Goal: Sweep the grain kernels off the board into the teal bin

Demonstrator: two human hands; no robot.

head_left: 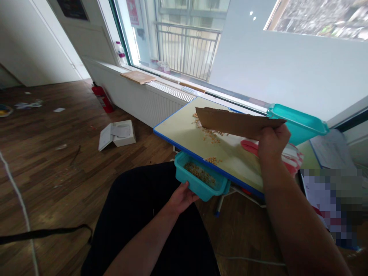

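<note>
My left hand (182,197) grips a small teal plastic basin (195,188) by its near side, just below the table's blue front edge. A layer of grains or kernels (198,172) lies in the basin. In my right hand (273,142) is a flat strip of brown cardboard (230,122), held by its right end over the table (175,126). Loose yellowish kernels (211,136) are scattered under and left of the cardboard. A smaller heap of kernels (212,160) sits at the table edge above the basin.
A larger teal tub (299,120) stands at the table's back right, near a red and white cloth (291,157). Behind the table are a radiator (163,99) and window. An open white box (122,134) and a red fire extinguisher (102,97) are on the floor at left.
</note>
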